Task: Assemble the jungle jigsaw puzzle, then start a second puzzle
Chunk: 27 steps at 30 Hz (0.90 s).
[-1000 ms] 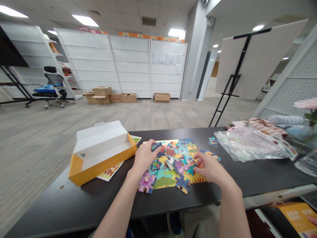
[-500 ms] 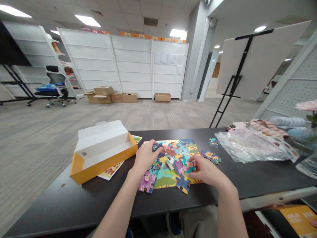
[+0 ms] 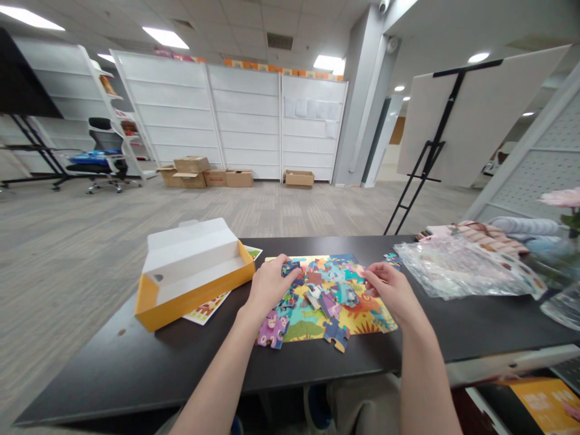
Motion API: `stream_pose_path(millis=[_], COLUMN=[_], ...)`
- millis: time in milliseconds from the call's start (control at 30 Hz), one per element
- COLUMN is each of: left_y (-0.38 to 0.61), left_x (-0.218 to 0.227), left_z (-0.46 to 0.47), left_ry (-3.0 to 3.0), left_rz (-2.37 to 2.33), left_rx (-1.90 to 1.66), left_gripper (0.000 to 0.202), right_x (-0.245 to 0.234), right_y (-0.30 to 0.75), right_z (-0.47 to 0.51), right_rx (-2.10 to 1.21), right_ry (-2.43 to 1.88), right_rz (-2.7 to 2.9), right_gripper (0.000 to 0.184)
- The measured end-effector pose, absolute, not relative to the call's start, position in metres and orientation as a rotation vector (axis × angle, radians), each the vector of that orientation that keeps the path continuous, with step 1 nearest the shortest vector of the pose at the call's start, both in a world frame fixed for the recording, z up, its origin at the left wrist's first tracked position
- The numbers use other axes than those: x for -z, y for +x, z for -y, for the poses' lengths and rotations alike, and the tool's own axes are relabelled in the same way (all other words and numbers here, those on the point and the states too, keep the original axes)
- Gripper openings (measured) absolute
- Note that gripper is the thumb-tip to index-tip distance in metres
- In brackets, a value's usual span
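Note:
A colourful jigsaw puzzle (image 3: 335, 305) lies on the black table (image 3: 181, 362) in front of me, with loose pieces piled on its middle and left part. My left hand (image 3: 267, 287) rests on the puzzle's left side, fingers curled over a blue piece (image 3: 290, 269). My right hand (image 3: 392, 290) is over the puzzle's upper right part, fingertips pinched on a puzzle piece near the far edge. A purple piece (image 3: 270, 329) and a blue-and-yellow piece (image 3: 336, 333) lie at the near edge.
An open yellow box (image 3: 190, 275) with a white inside stands to the left, on a printed sheet (image 3: 208, 310). A crumpled clear plastic bag (image 3: 457, 266) lies to the right, with folded cloth (image 3: 480, 232) and a pink flower (image 3: 562, 199) behind it. An easel (image 3: 426, 157) stands beyond the table.
My right hand has moved from the puzzle's near right part up to its far right edge. My left hand has stayed on the left side. The camera has tilted slightly.

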<state>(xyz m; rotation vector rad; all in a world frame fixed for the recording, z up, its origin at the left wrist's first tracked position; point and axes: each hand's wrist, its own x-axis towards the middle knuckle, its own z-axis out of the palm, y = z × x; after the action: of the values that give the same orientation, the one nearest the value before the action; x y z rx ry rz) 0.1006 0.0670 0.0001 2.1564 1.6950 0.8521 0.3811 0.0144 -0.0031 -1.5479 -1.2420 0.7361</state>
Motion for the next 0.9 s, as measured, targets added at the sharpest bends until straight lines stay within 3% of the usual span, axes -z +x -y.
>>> stream_pose_path(millis=[167,333,633,900], left_y=[0.100,0.099,0.096,0.092], left_x=[0.000,0.002,0.010,0.014], left_z=[-0.066,-0.068,-0.075,-0.080], left_ry=[2.157,2.159,2.085,1.916], left_rz=[-1.693,-1.694,-1.734,-1.795], left_rx=[-0.847,-0.843,-0.862,-1.117], left_gripper=[0.026,0.027,0.025,0.030], right_x=[0.020,0.026,0.027,0.031], right_y=[0.395,0.403,0.377,0.380], right_z=[-0.030,-0.027,-0.016,-0.016], right_rx=[-0.339,-0.079,-0.431,-0.418], right_ry=[-1.863,-2.051,-1.804,-1.820], right_rz=[1.236,1.397,1.918,1.858], right_gripper=[0.018,0.026,0.045,0.030])
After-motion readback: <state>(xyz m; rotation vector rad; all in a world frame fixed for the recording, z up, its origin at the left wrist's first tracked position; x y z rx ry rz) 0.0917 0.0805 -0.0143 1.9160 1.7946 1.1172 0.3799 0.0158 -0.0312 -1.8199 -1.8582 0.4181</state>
